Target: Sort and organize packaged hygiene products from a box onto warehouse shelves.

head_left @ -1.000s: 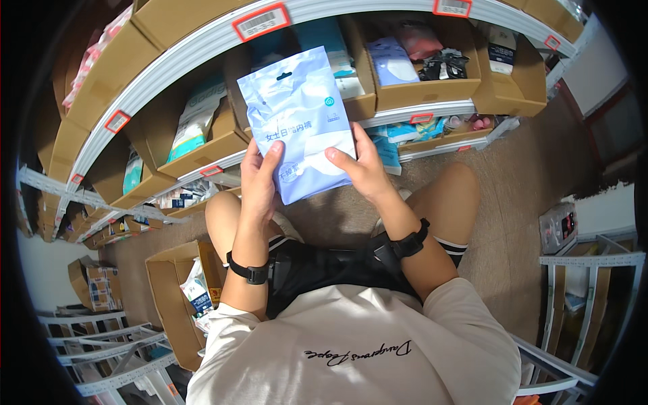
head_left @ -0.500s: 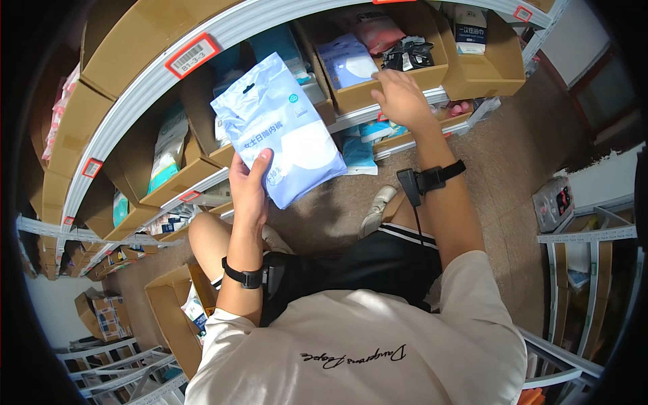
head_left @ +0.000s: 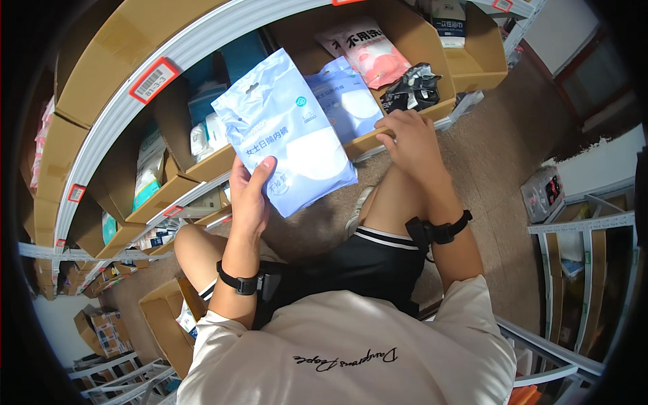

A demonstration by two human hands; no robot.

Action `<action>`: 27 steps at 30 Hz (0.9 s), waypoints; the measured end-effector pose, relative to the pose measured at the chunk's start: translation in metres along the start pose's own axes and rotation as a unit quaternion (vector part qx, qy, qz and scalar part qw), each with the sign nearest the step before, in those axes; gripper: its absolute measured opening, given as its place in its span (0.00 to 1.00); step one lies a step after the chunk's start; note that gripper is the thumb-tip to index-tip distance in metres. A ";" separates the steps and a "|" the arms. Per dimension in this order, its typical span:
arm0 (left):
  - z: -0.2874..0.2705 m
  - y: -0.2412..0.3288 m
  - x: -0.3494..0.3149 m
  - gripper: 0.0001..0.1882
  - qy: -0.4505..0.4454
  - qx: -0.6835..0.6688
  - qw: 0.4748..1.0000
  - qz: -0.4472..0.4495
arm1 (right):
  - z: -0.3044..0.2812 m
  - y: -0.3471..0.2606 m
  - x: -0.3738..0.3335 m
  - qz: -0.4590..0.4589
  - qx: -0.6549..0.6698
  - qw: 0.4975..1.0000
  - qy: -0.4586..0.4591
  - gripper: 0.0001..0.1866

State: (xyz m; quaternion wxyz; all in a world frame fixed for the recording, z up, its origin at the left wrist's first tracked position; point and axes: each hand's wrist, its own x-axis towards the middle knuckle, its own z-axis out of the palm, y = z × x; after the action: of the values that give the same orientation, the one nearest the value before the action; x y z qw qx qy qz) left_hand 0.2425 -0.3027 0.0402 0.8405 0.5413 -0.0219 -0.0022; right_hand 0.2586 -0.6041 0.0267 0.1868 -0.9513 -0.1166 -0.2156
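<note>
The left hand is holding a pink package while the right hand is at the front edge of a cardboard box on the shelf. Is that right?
Not quite: the head view shows the left hand holding a pale blue package, not a pink one.

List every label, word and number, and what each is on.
Wording not copied; places only.
Blue print: lilac bag in left hand; another behind.
Bold black print: pink bag.
Black script: white shirt.
Barcode and code: red-framed shelf tag.
White print: packet with navy band.
Too small to read: farther tags.
</note>
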 end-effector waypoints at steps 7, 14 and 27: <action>0.042 0.001 0.015 0.26 -0.047 0.029 0.998 -0.017 | -0.034 -0.018 0.003 0.133 0.587 0.798 -0.025 0.21; 0.078 -0.019 0.032 0.27 -0.105 0.031 0.994 -0.006 | -0.023 -0.010 0.012 0.119 0.611 0.781 -0.041 0.34; 0.070 -0.018 0.047 0.10 -0.199 0.630 0.635 0.400 | -0.052 0.024 0.052 0.193 0.392 0.899 0.035 0.30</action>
State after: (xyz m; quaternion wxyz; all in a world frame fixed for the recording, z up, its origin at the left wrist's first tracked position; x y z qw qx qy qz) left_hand 0.2875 -0.3748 0.0547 0.1891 0.8641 -0.3994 0.2411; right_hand 0.2932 -0.6396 0.0863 0.5865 -0.7968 0.0011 -0.1454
